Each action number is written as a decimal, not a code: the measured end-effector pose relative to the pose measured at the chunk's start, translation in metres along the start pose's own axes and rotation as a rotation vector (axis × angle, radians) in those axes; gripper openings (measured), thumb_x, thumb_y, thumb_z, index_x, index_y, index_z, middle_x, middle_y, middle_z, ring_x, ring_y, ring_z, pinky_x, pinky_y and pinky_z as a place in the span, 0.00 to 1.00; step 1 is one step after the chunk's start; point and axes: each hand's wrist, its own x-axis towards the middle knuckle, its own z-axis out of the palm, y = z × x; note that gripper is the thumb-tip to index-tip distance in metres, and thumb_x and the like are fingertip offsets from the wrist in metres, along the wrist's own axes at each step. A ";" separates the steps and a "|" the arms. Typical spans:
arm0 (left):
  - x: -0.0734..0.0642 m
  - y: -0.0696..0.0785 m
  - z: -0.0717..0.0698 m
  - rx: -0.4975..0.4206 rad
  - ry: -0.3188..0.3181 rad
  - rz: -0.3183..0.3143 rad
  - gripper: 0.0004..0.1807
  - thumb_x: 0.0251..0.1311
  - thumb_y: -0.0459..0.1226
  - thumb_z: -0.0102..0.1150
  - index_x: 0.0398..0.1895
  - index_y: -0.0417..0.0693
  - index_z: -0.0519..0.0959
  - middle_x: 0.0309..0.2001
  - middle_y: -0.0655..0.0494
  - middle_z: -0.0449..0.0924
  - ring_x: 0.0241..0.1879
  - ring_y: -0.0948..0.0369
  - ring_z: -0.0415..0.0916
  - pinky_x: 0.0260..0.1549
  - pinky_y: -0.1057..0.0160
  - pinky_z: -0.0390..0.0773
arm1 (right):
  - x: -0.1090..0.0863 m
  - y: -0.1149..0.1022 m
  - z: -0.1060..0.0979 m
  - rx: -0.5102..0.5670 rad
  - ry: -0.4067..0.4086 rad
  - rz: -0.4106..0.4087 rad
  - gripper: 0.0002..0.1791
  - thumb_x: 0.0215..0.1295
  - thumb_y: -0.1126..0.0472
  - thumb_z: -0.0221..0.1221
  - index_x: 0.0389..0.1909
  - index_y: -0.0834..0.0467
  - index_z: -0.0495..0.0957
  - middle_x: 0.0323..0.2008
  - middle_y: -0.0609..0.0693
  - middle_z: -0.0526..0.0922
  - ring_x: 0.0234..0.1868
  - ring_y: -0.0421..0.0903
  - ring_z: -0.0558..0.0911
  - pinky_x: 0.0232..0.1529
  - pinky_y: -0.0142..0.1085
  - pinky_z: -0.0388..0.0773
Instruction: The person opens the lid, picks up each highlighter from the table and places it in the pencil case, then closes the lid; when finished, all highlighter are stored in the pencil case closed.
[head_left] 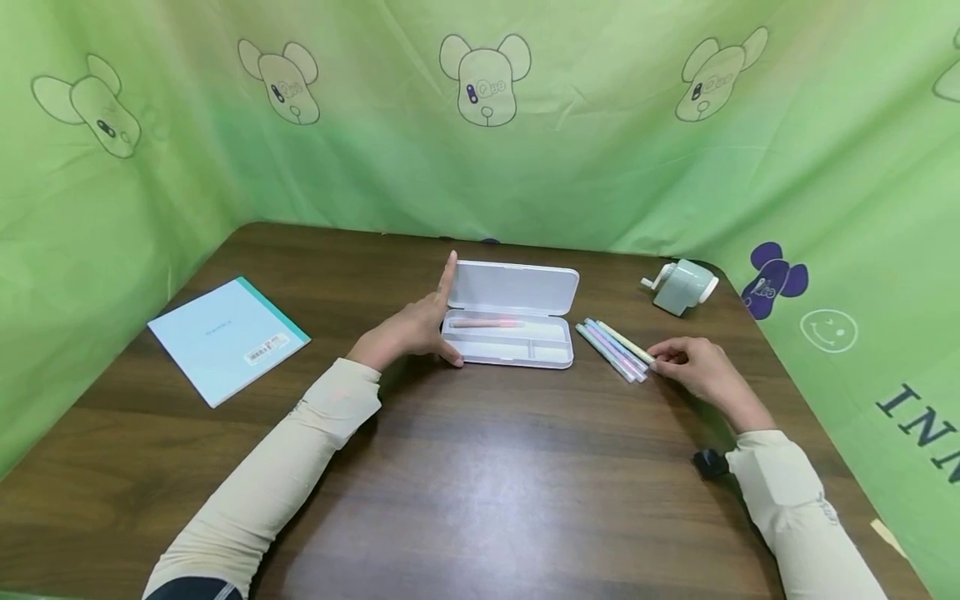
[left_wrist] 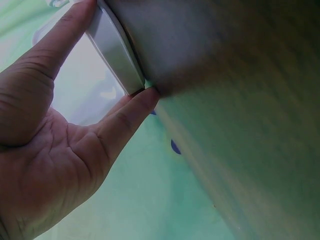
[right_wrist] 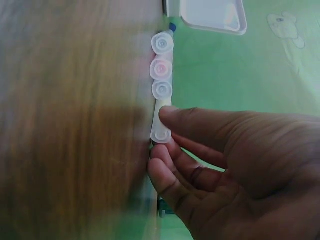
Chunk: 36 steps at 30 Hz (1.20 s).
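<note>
A white pencil case [head_left: 517, 364] lies with its lid [head_left: 513, 287] raised; pinkish pens [head_left: 483, 323] lie in its rear compartment. My left hand [head_left: 408, 333] spans the case's left end with fairly straight fingers. Its thumb touches the front corner, and a finger extends up along the lid's edge. To the right of the case, several pastel pens [head_left: 606, 354] lie side by side on the table. My right hand [head_left: 697, 367] pinches the near end of the outermost one, a yellow pen [head_left: 618, 337], between thumb and fingers. In the right wrist view the pens' round ends [right_wrist: 162, 69] face the camera.
A light blue notebook [head_left: 225, 342] with a teal spine lies at the left of the brown table [head_left: 465, 467]. At the back right stands a grey-green crank pencil sharpener [head_left: 678, 287]. Green cloth [head_left: 375, 167] with mouse-head prints hangs behind the table and at its sides.
</note>
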 end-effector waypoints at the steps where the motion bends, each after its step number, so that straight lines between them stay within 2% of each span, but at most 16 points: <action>1: 0.001 -0.002 0.000 0.003 -0.001 0.004 1.03 0.17 0.66 0.93 0.73 0.91 0.04 0.85 0.36 0.53 0.75 0.42 0.68 0.72 0.41 0.68 | 0.000 -0.001 0.000 -0.002 0.004 0.001 0.13 0.74 0.65 0.67 0.52 0.69 0.87 0.37 0.54 0.88 0.38 0.45 0.80 0.43 0.44 0.76; 5: 0.003 -0.005 0.001 0.003 -0.003 0.000 1.03 0.15 0.68 0.92 0.73 0.90 0.05 0.85 0.36 0.53 0.74 0.42 0.70 0.72 0.41 0.69 | -0.001 -0.001 0.001 -0.005 0.043 0.005 0.11 0.74 0.66 0.66 0.50 0.69 0.88 0.37 0.55 0.88 0.38 0.47 0.80 0.43 0.45 0.76; 10: -0.006 0.002 0.000 0.019 -0.004 -0.014 1.02 0.23 0.61 0.95 0.74 0.87 0.04 0.84 0.34 0.54 0.75 0.41 0.68 0.72 0.41 0.69 | 0.000 -0.001 0.002 0.007 0.132 -0.022 0.10 0.74 0.67 0.66 0.50 0.69 0.88 0.43 0.64 0.89 0.41 0.51 0.83 0.43 0.43 0.77; 13: -0.016 0.019 -0.006 0.042 -0.015 -0.022 1.02 0.29 0.56 0.96 0.76 0.81 0.03 0.84 0.33 0.55 0.76 0.39 0.67 0.71 0.41 0.69 | 0.001 -0.004 0.005 0.032 0.189 -0.066 0.10 0.73 0.68 0.67 0.50 0.68 0.88 0.46 0.66 0.88 0.42 0.49 0.82 0.42 0.34 0.76; 17: -0.039 0.054 -0.022 0.053 -0.036 -0.022 0.98 0.39 0.51 0.94 0.79 0.74 0.05 0.83 0.30 0.55 0.75 0.38 0.67 0.71 0.40 0.69 | 0.004 -0.014 0.011 0.092 0.251 -0.150 0.09 0.72 0.70 0.68 0.50 0.67 0.89 0.47 0.64 0.88 0.41 0.38 0.81 0.41 0.22 0.73; 20: -0.053 0.077 -0.032 0.042 -0.045 -0.027 0.95 0.45 0.45 0.92 0.81 0.68 0.06 0.84 0.29 0.52 0.77 0.38 0.65 0.73 0.41 0.67 | 0.009 -0.025 0.017 0.138 0.277 -0.204 0.09 0.71 0.71 0.68 0.49 0.67 0.89 0.45 0.62 0.88 0.39 0.30 0.78 0.40 0.18 0.73; 21: -0.055 0.081 -0.033 0.043 -0.045 -0.029 0.94 0.46 0.43 0.92 0.81 0.67 0.07 0.84 0.30 0.52 0.77 0.39 0.64 0.74 0.42 0.67 | 0.011 -0.029 0.019 0.149 0.277 -0.212 0.09 0.71 0.72 0.68 0.49 0.67 0.89 0.45 0.62 0.87 0.38 0.29 0.78 0.40 0.18 0.73; 24: -0.060 0.091 -0.035 0.041 -0.049 -0.045 0.93 0.48 0.40 0.91 0.82 0.63 0.09 0.85 0.31 0.50 0.79 0.40 0.62 0.76 0.43 0.64 | 0.019 -0.041 0.026 0.165 0.267 -0.231 0.09 0.71 0.73 0.68 0.49 0.67 0.90 0.45 0.61 0.87 0.39 0.33 0.80 0.41 0.18 0.74; 25: -0.059 0.091 -0.036 0.043 -0.052 -0.051 0.93 0.48 0.41 0.91 0.82 0.63 0.08 0.85 0.31 0.49 0.80 0.40 0.61 0.76 0.43 0.64 | 0.022 -0.045 0.028 0.168 0.261 -0.234 0.09 0.71 0.73 0.69 0.49 0.67 0.90 0.45 0.61 0.87 0.40 0.36 0.82 0.42 0.18 0.74; 26: -0.051 0.079 -0.032 0.038 -0.051 -0.037 0.93 0.47 0.43 0.91 0.82 0.64 0.08 0.85 0.32 0.49 0.80 0.41 0.60 0.76 0.44 0.64 | 0.025 -0.048 0.030 0.171 0.254 -0.242 0.09 0.71 0.73 0.69 0.50 0.67 0.90 0.46 0.61 0.87 0.40 0.37 0.83 0.42 0.18 0.74; 28: -0.045 0.071 -0.029 0.038 -0.054 -0.038 0.95 0.44 0.45 0.93 0.82 0.67 0.07 0.85 0.32 0.49 0.80 0.40 0.61 0.76 0.43 0.64 | 0.031 -0.056 0.036 0.188 0.241 -0.270 0.09 0.71 0.73 0.68 0.49 0.67 0.89 0.45 0.60 0.87 0.41 0.40 0.83 0.43 0.19 0.75; 32: -0.021 0.032 -0.014 0.034 -0.026 -0.004 1.01 0.32 0.55 0.95 0.78 0.76 0.05 0.85 0.33 0.51 0.78 0.41 0.64 0.73 0.41 0.67 | 0.044 -0.071 0.046 0.202 0.219 -0.347 0.09 0.71 0.74 0.68 0.49 0.68 0.90 0.43 0.58 0.87 0.41 0.42 0.83 0.44 0.23 0.78; 33: -0.023 0.033 -0.014 0.038 -0.016 -0.008 1.02 0.29 0.57 0.95 0.77 0.79 0.04 0.84 0.33 0.52 0.77 0.40 0.65 0.73 0.40 0.68 | 0.047 -0.076 0.048 0.204 0.209 -0.361 0.09 0.71 0.74 0.67 0.49 0.68 0.90 0.43 0.58 0.86 0.42 0.43 0.83 0.45 0.25 0.79; 36: -0.014 0.019 -0.007 0.042 0.005 0.017 1.03 0.22 0.63 0.94 0.76 0.84 0.04 0.84 0.33 0.54 0.76 0.41 0.67 0.72 0.41 0.70 | 0.056 -0.088 0.055 0.201 0.175 -0.384 0.09 0.72 0.74 0.66 0.50 0.68 0.89 0.43 0.58 0.86 0.42 0.47 0.83 0.46 0.31 0.81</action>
